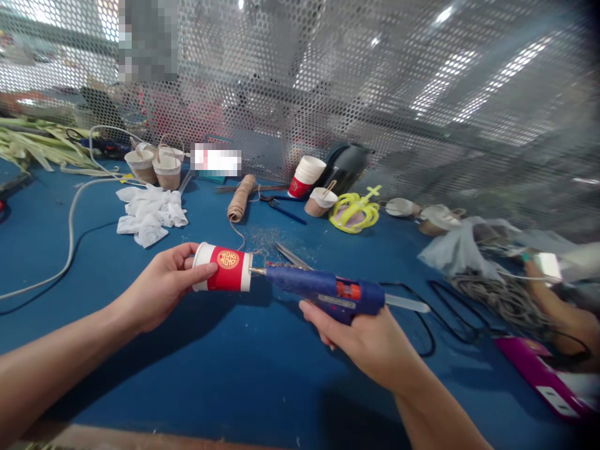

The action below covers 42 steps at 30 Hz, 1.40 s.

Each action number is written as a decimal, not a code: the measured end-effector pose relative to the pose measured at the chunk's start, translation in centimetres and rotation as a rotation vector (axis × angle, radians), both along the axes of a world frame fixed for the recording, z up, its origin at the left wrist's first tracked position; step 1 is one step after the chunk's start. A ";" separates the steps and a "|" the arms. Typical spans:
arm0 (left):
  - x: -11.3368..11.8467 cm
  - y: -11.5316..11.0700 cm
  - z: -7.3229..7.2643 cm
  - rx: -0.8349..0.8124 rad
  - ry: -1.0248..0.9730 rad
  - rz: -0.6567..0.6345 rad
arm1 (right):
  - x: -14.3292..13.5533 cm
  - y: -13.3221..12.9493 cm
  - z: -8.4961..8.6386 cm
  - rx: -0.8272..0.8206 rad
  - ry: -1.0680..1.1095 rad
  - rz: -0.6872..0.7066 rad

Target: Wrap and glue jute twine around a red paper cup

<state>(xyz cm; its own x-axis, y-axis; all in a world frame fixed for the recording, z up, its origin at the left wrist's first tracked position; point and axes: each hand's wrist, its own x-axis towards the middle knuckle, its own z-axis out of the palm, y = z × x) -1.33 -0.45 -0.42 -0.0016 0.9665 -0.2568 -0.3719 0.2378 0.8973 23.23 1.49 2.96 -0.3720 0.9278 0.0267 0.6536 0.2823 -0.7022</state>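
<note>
My left hand [164, 284] is closed round a red and white paper cup [232, 278], which lies sideways in the air with its base to the right. A gold emblem marks the cup's side. In my right hand [360, 334] is a blue glue gun [323, 289], gripped by its handle. Its metal nozzle meets or nearly touches the cup's base edge; I cannot tell which. A translucent glue stick [407, 304] sticks out of the gun's back. Partly behind the gun, scissors [293, 256] lie on the blue table [225, 381].
Beyond the cup lie a twine roll [241, 199], pliers [285, 209], stacked paper cups [307, 177] and a yellow crown-shaped piece [355, 211]. White cloths [152, 212] and wrapped cups [167, 170] are at left. Cables [501, 306] and a magenta power strip [544, 375] occupy the right, near another person's arm.
</note>
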 end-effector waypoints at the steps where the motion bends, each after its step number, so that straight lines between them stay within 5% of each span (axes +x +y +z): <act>1: 0.0 0.0 0.0 0.000 -0.001 -0.001 | 0.0 0.0 0.0 0.000 -0.004 0.004; 42: -0.1 -0.1 0.2 0.006 -0.033 0.025 | 0.2 -0.3 -0.4 -0.028 -0.001 -0.035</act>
